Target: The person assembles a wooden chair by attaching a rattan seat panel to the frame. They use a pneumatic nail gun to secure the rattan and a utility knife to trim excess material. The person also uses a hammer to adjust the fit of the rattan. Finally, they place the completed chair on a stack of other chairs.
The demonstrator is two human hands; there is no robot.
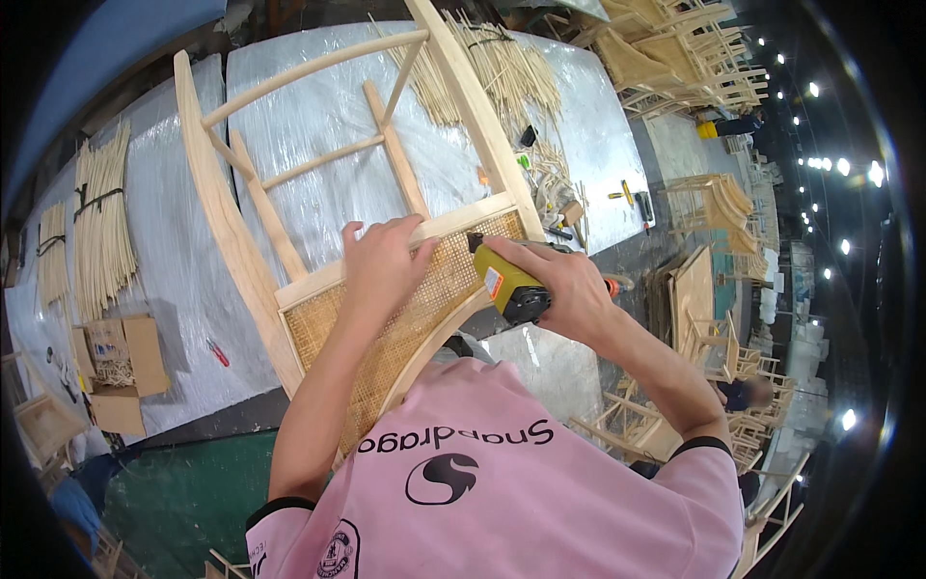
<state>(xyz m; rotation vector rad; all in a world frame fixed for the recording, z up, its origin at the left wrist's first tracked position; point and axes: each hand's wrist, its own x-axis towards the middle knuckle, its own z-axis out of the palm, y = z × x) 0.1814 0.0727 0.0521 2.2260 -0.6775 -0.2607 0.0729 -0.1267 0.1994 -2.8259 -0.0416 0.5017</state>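
The right hand had its grip wrapped around a yellow-green tool over the cane panel. The left hand, grip spread, lay on the wooden rail.

Your head view: left fisheye of pair, looking steeply down past your pink shirt, close to lens. Your left hand and right hand sit near mid-frame, table beyond; far lights toward right rim.
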